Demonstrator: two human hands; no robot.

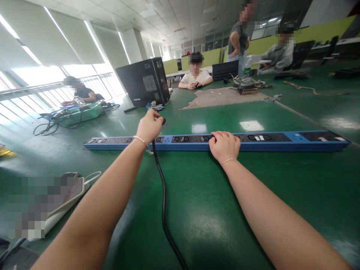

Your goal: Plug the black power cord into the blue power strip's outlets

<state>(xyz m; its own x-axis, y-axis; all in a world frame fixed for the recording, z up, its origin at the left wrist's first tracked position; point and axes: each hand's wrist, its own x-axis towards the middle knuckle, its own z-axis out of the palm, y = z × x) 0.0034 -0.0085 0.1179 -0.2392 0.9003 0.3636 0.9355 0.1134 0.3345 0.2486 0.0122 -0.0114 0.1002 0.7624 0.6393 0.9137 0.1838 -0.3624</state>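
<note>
A long blue power strip [194, 147] with black socket panels lies across the green table. My left hand [149, 125] is raised over its left half, closed around the black plug [163, 120] of a thick cable. From that hand the black cable [164, 198] runs down across the table towards me. My right hand [225, 145] grips the strip right of its middle, with its fingers curled over the top and far edge.
A phone-like device [64, 195] lies at the left. Farther back are a black computer case [143, 82], a green basket [81, 114] with cables, brown cardboard [209, 98] and a metal device [246, 84]. Several people are beyond.
</note>
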